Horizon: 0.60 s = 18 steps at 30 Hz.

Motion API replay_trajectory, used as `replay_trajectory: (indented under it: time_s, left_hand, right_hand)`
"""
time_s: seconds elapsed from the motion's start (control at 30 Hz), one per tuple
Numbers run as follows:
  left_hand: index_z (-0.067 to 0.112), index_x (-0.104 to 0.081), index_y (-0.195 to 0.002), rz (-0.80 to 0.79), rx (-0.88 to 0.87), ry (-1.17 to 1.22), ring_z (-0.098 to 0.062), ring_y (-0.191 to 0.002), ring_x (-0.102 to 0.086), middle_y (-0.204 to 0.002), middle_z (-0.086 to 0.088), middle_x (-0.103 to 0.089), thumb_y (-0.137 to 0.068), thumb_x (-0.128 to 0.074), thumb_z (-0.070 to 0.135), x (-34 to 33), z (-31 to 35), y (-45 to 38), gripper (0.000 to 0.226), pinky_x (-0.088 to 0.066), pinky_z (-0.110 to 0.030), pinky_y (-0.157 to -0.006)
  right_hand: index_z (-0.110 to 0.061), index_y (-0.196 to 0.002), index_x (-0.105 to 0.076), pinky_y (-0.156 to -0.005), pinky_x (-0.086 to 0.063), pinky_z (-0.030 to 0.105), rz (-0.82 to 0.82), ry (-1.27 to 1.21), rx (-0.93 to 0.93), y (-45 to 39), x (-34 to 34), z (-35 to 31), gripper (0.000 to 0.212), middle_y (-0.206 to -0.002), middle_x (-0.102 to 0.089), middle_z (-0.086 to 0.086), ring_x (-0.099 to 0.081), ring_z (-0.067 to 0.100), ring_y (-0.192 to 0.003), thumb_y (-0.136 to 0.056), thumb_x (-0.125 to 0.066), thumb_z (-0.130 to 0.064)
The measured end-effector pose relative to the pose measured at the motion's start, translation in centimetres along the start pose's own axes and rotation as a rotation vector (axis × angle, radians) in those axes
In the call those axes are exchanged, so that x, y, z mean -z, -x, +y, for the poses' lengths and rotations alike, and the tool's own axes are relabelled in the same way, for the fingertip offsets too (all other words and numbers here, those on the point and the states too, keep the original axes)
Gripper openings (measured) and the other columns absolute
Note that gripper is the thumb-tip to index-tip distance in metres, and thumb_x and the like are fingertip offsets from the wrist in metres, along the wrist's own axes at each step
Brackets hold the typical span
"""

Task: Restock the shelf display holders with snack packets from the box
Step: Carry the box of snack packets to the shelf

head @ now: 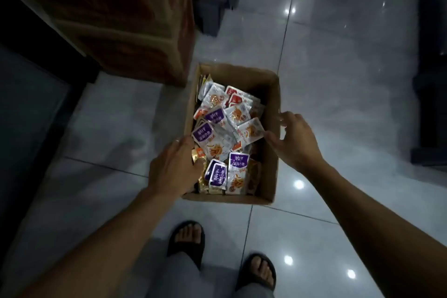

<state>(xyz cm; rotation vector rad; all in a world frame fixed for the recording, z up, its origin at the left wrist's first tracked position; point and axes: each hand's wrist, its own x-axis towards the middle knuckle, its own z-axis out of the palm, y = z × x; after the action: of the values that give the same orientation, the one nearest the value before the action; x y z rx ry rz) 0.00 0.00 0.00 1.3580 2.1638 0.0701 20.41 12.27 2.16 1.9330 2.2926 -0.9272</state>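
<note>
Head view shows your left hand (174, 169) gripping purple-labelled snack packets (205, 136) in the cardboard box (271, 113). Your right hand (294, 139) hovers alongside, fingers loosely spread, holding nothing.

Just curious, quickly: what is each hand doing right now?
Left hand: grips snack packets in the box.
Right hand: open, thumb touching a packet.

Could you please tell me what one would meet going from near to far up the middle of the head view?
Sandalled feet → near wall of the cardboard box → snack packets inside it → far wall of the box → grey tiled floor.
</note>
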Motion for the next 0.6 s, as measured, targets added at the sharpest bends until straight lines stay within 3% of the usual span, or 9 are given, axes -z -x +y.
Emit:
replay_trajectory:
  time_s: [0.1,0.2,0.27,0.33,0.4,0.5,0.6]
  left_hand:
    - [0.017,-0.034,-0.137,0.077,0.120,0.083,-0.031,-0.116,-0.054,-0.134,-0.010,-0.046,-0.090,-0.065,0.034,-4.6,-0.7,-2.0,0.059,-0.047,-0.036,-0.075]
    - [0.016,-0.023,-0.145,0.176,0.181,0.165,-0.033,-0.105,-0.060,-0.147,-0.012,-0.029,-0.090,-0.067,0.022,-7.8,-1.2,-3.1,0.071,-0.045,-0.030,-0.067]
    - [0.012,-0.026,-0.144,0.243,0.266,0.246,-0.034,-0.104,-0.060,-0.148,-0.013,-0.031,-0.092,-0.061,0.012,-8.8,-2.4,-4.3,0.063,-0.043,-0.030,-0.068]
    - [0.005,-0.042,-0.134,0.243,0.281,0.289,-0.037,-0.111,-0.057,-0.135,-0.018,-0.048,-0.096,-0.052,0.008,-9.4,-3.3,-5.4,0.040,-0.046,-0.038,-0.081]
    - [0.003,-0.049,-0.128,0.250,0.282,0.314,-0.038,-0.112,-0.055,-0.120,-0.020,-0.059,-0.099,-0.045,0.008,-9.7,-3.4,-5.8,0.030,-0.043,-0.036,-0.087]
    - [0.003,-0.052,-0.123,0.251,0.290,0.325,-0.038,-0.109,-0.055,-0.113,-0.020,-0.063,-0.100,-0.043,0.007,-9.2,-3.0,-5.9,0.025,-0.042,-0.036,-0.085]
    - [-0.001,-0.055,-0.115,0.265,0.256,0.307,-0.041,-0.100,-0.059,-0.105,-0.024,-0.064,-0.097,-0.045,0.002,-8.3,-2.5,-5.8,0.021,-0.044,-0.041,-0.083]
  right_hand:
    - [-0.010,-0.145,-0.038,-0.102,-0.044,0.042,0.060,-0.023,-0.146,-3.0,-4.1,3.1,0.071,-0.146,-0.043,0.013,-0.045,0.031,-0.131,-0.088,-0.070,-0.038]
    - [-0.010,-0.150,-0.027,-0.101,-0.048,0.044,0.031,-0.172,-0.266,-5.1,-6.8,5.4,0.083,-0.149,-0.042,0.013,-0.049,0.032,-0.130,-0.086,-0.073,-0.037]
    - [-0.010,-0.146,-0.035,-0.090,-0.054,0.039,0.001,-0.274,-0.274,-6.1,-7.9,5.9,0.073,-0.140,-0.054,0.013,-0.059,0.030,-0.119,-0.088,-0.070,-0.037]
    - [-0.009,-0.135,-0.048,-0.082,-0.052,0.033,0.031,-0.298,-0.255,-6.7,-9.0,6.2,0.053,-0.129,-0.062,0.011,-0.063,0.027,-0.108,-0.092,-0.067,-0.032]
    - [-0.010,-0.128,-0.055,-0.081,-0.051,0.033,0.115,-0.303,-0.262,-7.2,-9.7,6.5,0.034,-0.120,-0.066,0.010,-0.064,0.030,-0.103,-0.095,-0.059,-0.017]
    - [-0.007,-0.113,-0.066,-0.067,-0.049,0.025,0.164,-0.328,-0.281,-7.6,-10.0,7.1,0.030,-0.101,-0.071,0.011,-0.066,0.028,-0.087,-0.090,-0.048,-0.003]
    - [-0.008,-0.102,-0.069,-0.055,-0.042,0.018,0.168,-0.345,-0.265,-7.9,-9.1,7.4,0.027,-0.087,-0.070,0.006,-0.065,0.021,-0.073,-0.087,-0.047,-0.001]
